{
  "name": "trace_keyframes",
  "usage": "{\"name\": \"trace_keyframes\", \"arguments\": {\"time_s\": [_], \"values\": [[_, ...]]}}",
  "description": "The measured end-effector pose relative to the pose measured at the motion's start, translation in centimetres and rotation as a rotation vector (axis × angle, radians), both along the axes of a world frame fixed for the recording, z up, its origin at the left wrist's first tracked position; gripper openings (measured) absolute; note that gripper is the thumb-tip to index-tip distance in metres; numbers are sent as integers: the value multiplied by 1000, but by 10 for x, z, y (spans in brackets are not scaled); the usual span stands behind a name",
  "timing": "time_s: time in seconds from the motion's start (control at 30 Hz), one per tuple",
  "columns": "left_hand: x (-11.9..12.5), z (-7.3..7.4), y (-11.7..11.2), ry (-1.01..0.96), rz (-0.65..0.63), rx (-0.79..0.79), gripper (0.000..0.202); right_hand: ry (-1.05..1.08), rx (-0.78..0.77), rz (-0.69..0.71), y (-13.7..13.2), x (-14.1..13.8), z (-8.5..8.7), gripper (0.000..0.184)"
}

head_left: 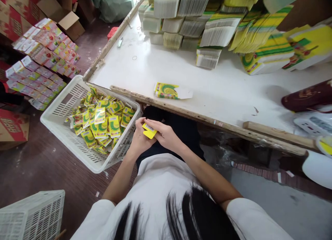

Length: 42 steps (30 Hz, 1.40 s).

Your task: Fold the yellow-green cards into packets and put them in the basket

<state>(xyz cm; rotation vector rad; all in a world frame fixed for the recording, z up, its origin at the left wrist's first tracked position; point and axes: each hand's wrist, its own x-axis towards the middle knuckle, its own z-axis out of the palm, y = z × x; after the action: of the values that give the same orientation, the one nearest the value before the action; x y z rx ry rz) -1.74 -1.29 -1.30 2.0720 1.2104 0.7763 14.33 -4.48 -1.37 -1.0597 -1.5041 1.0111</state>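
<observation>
Above my lap, both hands close round a small yellow packet [149, 130] with a barcode on it. My left hand [141, 138] curls under its left side, and my right hand [164, 133] grips it from the right with the fingers over its top. Part of the packet is hidden by the fingers. Just left of my hands, a white plastic basket [89, 165] holds many yellow and green packets [114, 126]. On the table in front of me lies a yellow and green box [167, 91] with its white end flap sticking out to the right.
Stacks of flattened cartons [193, 27] fill the back of the white table [145, 68], whose edge is wooden. A dark red flask [308, 96] lies at the right. Pink boxes [46, 56] are piled at the left, and another white crate [33, 212] stands lower left.
</observation>
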Motion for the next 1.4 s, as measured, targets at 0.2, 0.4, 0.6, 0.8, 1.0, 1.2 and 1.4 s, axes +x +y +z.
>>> {"name": "trace_keyframes", "arguments": {"time_s": [0.2,0.4,0.6,0.8,1.0,1.2,1.4], "values": [[-11,9,4,144,43,96,55,-115,0,-75,7,16,-7,57],[-15,16,12,108,-17,33,57,-299,-16,42,12,41,-4,31],[-10,19,16,117,-52,53,57,-263,-19,-3,17,39,3,25],[-45,14,21,174,180,83,60,-126,-5,-107,33,29,3,66],[-106,7,36,214,706,266,100,-543,-116,-630,95,96,-8,44],[-68,-1,20,36,349,20,55,-706,-143,-601,116,111,-20,22],[-8,-6,16,-380,73,-373,70,-159,-39,-566,78,73,11,25]]}}
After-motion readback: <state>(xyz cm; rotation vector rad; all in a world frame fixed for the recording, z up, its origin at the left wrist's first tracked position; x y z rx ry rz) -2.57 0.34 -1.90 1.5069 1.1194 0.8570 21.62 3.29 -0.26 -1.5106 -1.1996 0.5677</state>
